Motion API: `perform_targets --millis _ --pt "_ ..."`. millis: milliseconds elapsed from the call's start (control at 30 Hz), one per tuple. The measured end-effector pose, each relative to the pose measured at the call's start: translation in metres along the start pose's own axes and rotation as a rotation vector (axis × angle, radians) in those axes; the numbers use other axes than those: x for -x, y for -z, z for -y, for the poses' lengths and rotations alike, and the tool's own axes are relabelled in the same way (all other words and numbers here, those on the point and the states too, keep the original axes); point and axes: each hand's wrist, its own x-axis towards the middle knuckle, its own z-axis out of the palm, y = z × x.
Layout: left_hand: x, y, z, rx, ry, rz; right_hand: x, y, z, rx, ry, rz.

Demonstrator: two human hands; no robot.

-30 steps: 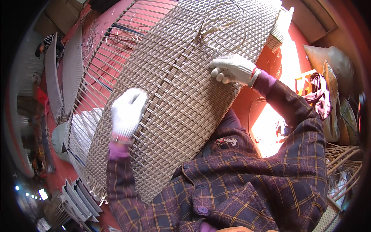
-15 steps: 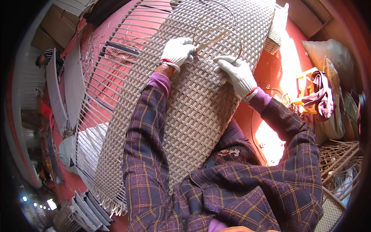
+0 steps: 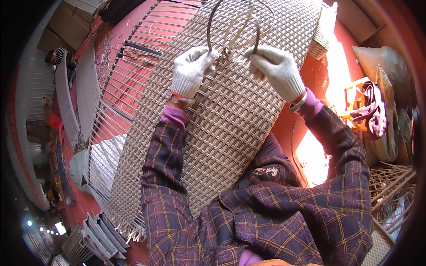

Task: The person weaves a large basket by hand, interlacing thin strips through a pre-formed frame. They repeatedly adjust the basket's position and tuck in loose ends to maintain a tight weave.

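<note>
Two gloved hands work above a broad woven panel (image 3: pixel 222 133) that stretches across the lap of a person in a plaid jacket (image 3: pixel 284 221), its brown-grey weave running from the lower left to the top of the view. The left hand (image 3: pixel 191 71), in a white knit glove, has its fingers curled narrow, pinching a dark strand (image 3: pixel 208 31) that arcs upward from the fingertips. Facing it across a small gap, the right hand (image 3: pixel 276 71), also gloved in white, grips a curved length (image 3: pixel 258 33) between thumb and forefinger; whether the two pieces are one continuous strand cannot be made out. Between and just beyond the hands, lighter strips (image 3: pixel 239 33) fan up from the surface of the panel. Slender bare rods (image 3: pixel 119 84) line the panel's left side, while pale loose ends (image 3: pixel 133 233) fringe its lower left corner. On the right, a dark, patterned cloth (image 3: pixel 375 108) hangs over an orange stool (image 3: pixel 350 104) in strong sunlight, near bulging sacks (image 3: pixel 384 66) and a heap of thin canes (image 3: pixel 390 184). At far left, flat boards (image 3: pixel 88 93) stand on the red floor (image 3: pixel 80 206) near another person in a striped top (image 3: pixel 59 55), with cardboard boxes (image 3: pixel 69 26) behind.
</note>
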Motion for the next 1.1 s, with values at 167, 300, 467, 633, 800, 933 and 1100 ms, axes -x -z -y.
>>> perform_targets --millis 167,300,467,633,800,933,1100 --pt "0.025 0.000 -0.019 -0.076 -0.100 0.057 -0.031 -0.013 0.012 0.160 0.052 0.043" --pt "0.039 -0.012 -0.022 -0.187 -0.202 0.105 -0.050 -0.024 0.018 0.284 0.083 0.032" --pt "0.047 -0.024 -0.027 -0.268 -0.156 0.154 -0.068 -0.024 0.029 0.113 0.181 0.203" --pt "0.038 -0.015 -0.030 0.001 0.034 0.132 -0.073 -0.011 0.034 0.048 0.204 0.344" --pt "0.011 -0.009 -0.033 -0.177 -0.097 -0.108 -0.081 0.004 0.027 0.146 0.395 0.334" --pt "-0.008 -0.008 -0.049 -0.308 -0.326 -0.005 -0.083 0.014 0.028 0.226 0.395 0.298" --pt "-0.008 0.010 -0.074 -0.371 -0.261 0.265 -0.068 0.012 0.029 0.149 0.268 0.376"
